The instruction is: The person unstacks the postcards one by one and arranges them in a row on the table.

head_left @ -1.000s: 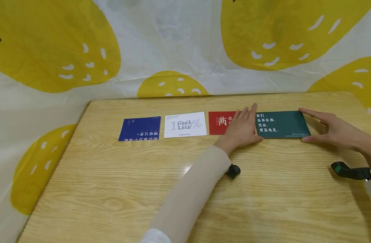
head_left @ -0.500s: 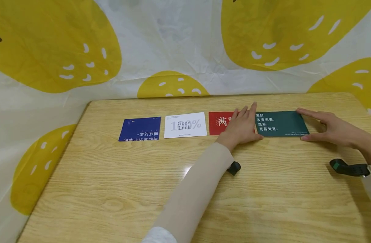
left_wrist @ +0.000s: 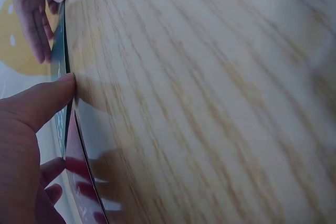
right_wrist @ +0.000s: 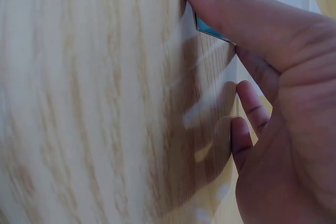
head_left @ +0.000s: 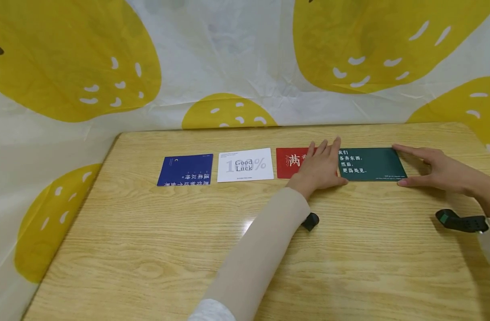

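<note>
Four flat printed cards would be too exact a tally, so several lie in a row on the wooden table. Rightmost is a green card [head_left: 375, 164] with white Chinese writing. My left hand [head_left: 319, 167] lies across the red card [head_left: 287, 162], hiding its right part; its thumb and forefinger hold the green card's left end by the edges. At the other end, my right hand [head_left: 442, 171] has thumb and forefinger at the green card's right corners. In the left wrist view, the left thumb [left_wrist: 55, 95] touches the green card's near edge. In the right wrist view, the right thumb [right_wrist: 231, 9] covers a corner.
Left of the red card lie a white "Good Luck" card [head_left: 245, 166] and a blue card [head_left: 184, 170]. Behind the wooden table [head_left: 148, 249] hangs a white cloth [head_left: 229, 53] with yellow fruit prints. Black wrist devices [head_left: 462, 221] are worn on both arms.
The green card's near edge has shifted slightly away from me, and the right hand has moved slightly left. The left hand has barely moved.
</note>
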`<state>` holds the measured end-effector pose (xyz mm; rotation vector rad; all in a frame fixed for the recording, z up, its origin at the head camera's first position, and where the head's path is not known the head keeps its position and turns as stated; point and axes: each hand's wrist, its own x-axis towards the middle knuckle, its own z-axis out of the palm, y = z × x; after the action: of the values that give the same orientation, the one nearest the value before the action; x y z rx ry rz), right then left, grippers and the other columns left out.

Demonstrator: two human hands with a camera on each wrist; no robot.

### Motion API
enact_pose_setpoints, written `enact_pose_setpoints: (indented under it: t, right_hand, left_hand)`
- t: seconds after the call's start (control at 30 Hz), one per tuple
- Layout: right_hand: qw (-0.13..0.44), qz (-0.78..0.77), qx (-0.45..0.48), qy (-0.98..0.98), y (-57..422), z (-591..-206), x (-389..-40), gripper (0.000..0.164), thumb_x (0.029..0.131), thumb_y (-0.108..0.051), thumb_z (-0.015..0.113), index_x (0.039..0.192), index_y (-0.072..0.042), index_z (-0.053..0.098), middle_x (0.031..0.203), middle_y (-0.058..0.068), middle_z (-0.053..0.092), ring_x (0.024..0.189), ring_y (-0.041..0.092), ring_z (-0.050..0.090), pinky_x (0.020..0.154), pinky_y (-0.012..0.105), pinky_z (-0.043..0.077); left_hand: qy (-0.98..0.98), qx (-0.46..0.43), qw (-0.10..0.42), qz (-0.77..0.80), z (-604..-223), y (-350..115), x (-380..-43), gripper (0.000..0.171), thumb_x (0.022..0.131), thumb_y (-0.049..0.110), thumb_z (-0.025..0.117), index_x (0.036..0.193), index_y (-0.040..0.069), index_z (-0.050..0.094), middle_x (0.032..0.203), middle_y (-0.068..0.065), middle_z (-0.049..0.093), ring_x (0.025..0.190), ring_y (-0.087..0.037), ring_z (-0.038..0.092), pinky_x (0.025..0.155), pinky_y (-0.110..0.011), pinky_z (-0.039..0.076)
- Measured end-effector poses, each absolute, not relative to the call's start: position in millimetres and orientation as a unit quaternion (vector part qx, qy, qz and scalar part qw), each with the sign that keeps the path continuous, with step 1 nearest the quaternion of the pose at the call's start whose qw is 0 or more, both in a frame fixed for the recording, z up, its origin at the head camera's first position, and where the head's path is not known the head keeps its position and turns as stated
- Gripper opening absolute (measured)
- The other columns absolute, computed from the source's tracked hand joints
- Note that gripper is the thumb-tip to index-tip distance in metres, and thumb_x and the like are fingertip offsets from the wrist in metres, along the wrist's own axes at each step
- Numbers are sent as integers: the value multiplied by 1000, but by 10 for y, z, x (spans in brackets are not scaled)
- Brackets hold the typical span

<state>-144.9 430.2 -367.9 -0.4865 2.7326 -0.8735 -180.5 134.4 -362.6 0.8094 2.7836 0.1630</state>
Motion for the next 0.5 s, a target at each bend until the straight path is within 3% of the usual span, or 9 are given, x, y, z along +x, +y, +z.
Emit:
enact_pose_setpoints:
  t: [0.3, 0.5]
  right_hand:
    - [120, -295, -160, 934, 4313, -3672, -1438, 94, 81, -14, 78, 154, -11, 19, 152, 31, 16, 140, 45, 3, 106, 68, -4]
    - [113, -307, -159, 932, 4295, -3661, -1411, 94, 80, -12, 78, 154, -13, 19, 153, 28, 16, 142, 38, 2, 108, 66, -1]
  left_hand:
    - [951, 281, 118, 47, -3608, 1359, -1788, 107, 83, 64, 58, 153, 20, -10, 156, 11, 16, 145, -12, 0, 114, -34, -11]
    - [949, 295, 101, 37, -3622, 1343, -1763, 105, 83, 64, 58, 154, 19, -7, 157, 10, 15, 145, -14, -1, 114, -35, -12]
